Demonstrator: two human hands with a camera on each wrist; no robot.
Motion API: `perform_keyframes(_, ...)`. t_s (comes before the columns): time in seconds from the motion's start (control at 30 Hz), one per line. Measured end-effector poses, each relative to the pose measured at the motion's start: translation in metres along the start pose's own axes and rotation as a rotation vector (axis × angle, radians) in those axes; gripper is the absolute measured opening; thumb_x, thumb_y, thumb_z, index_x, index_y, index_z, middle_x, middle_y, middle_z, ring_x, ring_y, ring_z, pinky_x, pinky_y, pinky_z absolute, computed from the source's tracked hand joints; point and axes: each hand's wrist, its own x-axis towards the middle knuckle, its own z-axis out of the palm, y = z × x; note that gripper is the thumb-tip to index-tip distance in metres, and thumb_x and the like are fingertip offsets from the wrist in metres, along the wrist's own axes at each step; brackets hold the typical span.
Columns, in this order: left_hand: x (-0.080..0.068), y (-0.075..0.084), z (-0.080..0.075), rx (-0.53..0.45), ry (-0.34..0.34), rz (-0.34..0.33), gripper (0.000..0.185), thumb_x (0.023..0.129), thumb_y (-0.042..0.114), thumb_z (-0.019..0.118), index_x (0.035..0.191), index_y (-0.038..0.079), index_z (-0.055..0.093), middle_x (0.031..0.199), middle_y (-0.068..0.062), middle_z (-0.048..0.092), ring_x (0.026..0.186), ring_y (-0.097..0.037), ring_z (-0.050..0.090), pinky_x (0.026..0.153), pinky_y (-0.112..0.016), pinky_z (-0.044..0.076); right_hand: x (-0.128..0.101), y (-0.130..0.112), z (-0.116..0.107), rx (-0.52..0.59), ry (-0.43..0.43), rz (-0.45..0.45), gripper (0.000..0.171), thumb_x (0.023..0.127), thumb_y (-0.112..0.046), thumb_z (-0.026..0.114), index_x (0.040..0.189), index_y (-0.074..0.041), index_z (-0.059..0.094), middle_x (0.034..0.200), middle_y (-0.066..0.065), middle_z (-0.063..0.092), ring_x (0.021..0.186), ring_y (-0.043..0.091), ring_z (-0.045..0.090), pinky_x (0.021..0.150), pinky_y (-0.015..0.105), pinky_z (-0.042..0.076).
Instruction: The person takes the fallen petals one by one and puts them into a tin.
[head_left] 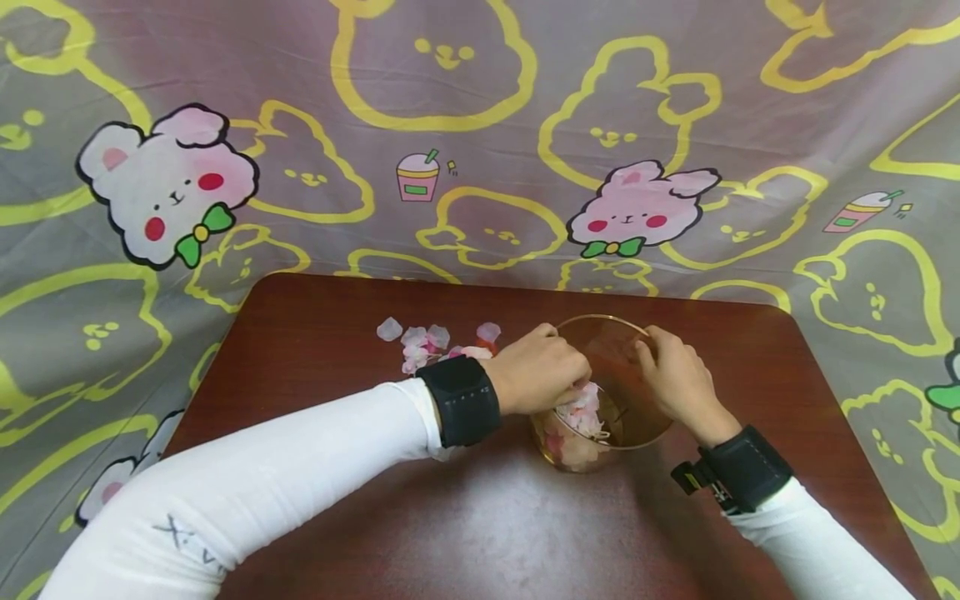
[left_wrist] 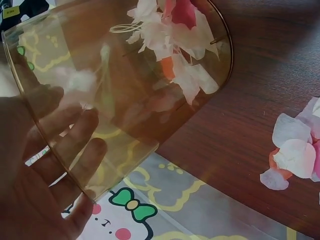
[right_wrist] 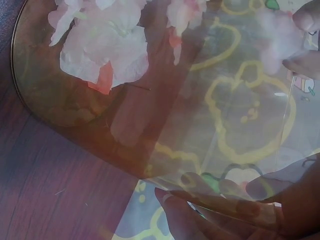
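Note:
A transparent amber tub (head_left: 581,454) with a gold rim stands on the table. My right hand (head_left: 675,375) grips its rim at the right, and the right wrist view has that hand's fingers (right_wrist: 177,212) along the wall. Over the left side of the rim reaches my left hand (head_left: 540,371), its fingers (left_wrist: 85,120) inside, seen through the wall in the left wrist view. They pinch a pale pink clump of petals (right_wrist: 282,42), blurred. Near the tub's bottom lie more white and pink petals (left_wrist: 175,45), with a loop of thin string (left_wrist: 122,28) beside them.
Loose white, pink and orange petals (head_left: 427,337) are scattered on the brown table (head_left: 322,321) left of the tub, partly behind my left forearm. A grey cloth (head_left: 480,150) with cartoon prints hangs behind and beside the table.

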Motion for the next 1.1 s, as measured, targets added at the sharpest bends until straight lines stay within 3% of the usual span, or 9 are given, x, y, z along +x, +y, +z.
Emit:
perform_keyframes(0.2, 0.0, -0.003, -0.003, -0.043, -0.013, 0.008, 0.013, 0.096, 0.03, 0.068, 0.101, 0.022, 0.076, 0.095, 0.008, 0.075, 0.096, -0.011, 0.068, 0.105, -0.041, 0.042, 0.0, 0.001, 0.001, 0.006, -0.006, 0.002, 0.023, 0.107, -0.023, 0.046, 0.106, -0.006, 0.062, 0.075, 0.009, 0.061, 0.056, 0.02, 0.05, 0.049, 0.033, 0.035)
perform_keyframes(0.4, -0.005, -0.013, -0.015, -0.081, 0.106, -0.011, 0.014, 0.097, 0.032, 0.067, 0.098, 0.02, 0.075, 0.094, 0.005, 0.073, 0.099, -0.013, 0.066, 0.105, -0.04, 0.042, 0.001, 0.001, 0.001, 0.004, -0.003, 0.001, 0.024, 0.107, -0.022, 0.046, 0.107, -0.005, 0.063, 0.074, 0.008, 0.061, 0.056, 0.02, 0.05, 0.048, 0.033, 0.034)
perform_keyframes(0.57, -0.015, -0.029, -0.024, -0.112, 0.222, -0.034, 0.012, 0.097, 0.028, 0.067, 0.097, 0.019, 0.074, 0.094, 0.004, 0.071, 0.095, -0.015, 0.065, 0.096, -0.038, 0.047, 0.001, 0.0, 0.001, 0.003, -0.008, 0.002, 0.022, 0.107, -0.021, 0.046, 0.106, -0.006, 0.062, 0.072, 0.007, 0.058, 0.054, 0.02, 0.048, 0.047, 0.033, 0.033)
perform_keyframes(0.77, -0.036, -0.05, -0.028, -0.183, 0.253, -0.118, 0.018, 0.099, 0.027, 0.065, 0.107, 0.014, 0.074, 0.104, -0.001, 0.072, 0.094, -0.017, 0.064, 0.087, -0.035, 0.052, 0.0, -0.001, 0.0, 0.005, -0.017, 0.016, 0.024, 0.107, -0.023, 0.045, 0.11, -0.006, 0.062, 0.075, 0.008, 0.061, 0.057, 0.02, 0.051, 0.049, 0.033, 0.034)
perform_keyframes(0.9, -0.055, -0.066, -0.019, -0.247, 0.255, -0.199, 0.017, 0.099, 0.025, 0.065, 0.109, 0.013, 0.073, 0.105, -0.002, 0.071, 0.094, -0.017, 0.064, 0.084, -0.035, 0.054, -0.001, -0.001, 0.0, 0.007, -0.018, 0.016, 0.024, 0.107, -0.023, 0.045, 0.11, -0.006, 0.062, 0.077, 0.009, 0.064, 0.057, 0.02, 0.052, 0.049, 0.033, 0.035)
perform_keyframes(1.1, -0.085, -0.083, 0.015, -0.261, 0.228, -0.266, 0.017, 0.097, 0.021, 0.066, 0.108, 0.012, 0.075, 0.103, -0.002, 0.072, 0.09, -0.017, 0.065, 0.08, -0.035, 0.054, 0.0, -0.001, 0.0, 0.005, -0.014, 0.012, 0.024, 0.107, -0.022, 0.045, 0.11, -0.006, 0.062, 0.078, 0.009, 0.064, 0.059, 0.02, 0.054, 0.05, 0.033, 0.036)
